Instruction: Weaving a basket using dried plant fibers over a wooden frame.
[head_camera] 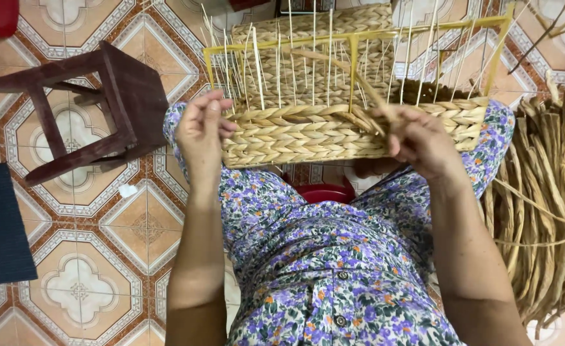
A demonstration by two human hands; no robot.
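- Half-woven basket (353, 131) resting across the lap, between both hands; yellow wire frame (353, 38) standing above the braided rows, thin pale uprights (276, 70) rising from the weave just beyond the fingertips. Best kept level on the knees, so each new row lies flat against the one beneath.
- Bundle of dried straw strands (551, 205) lying on the tiled floor (77, 282), just outside the right forearm. Near enough for drawing the next strand without shifting the basket.
- Dark wooden stool (97, 109) tipped on its side beyond the left hand, well apart from the work; no need to touch it.
- Left hand (202, 131) closed lightly at the basket's left end, fingers curled around the edge uprights. Likely best as a steadying grip only: firm enough to stop the frame twisting, loose enough to spare the thin uprights.
- Right hand (423, 144) pinching a flat weaving strand (372, 90) against the top row of the near wall, the strand running up and away between the uprights. Even tension looks like the point to watch here, with each pass pressed snug onto the braid below before going on to the next upright.
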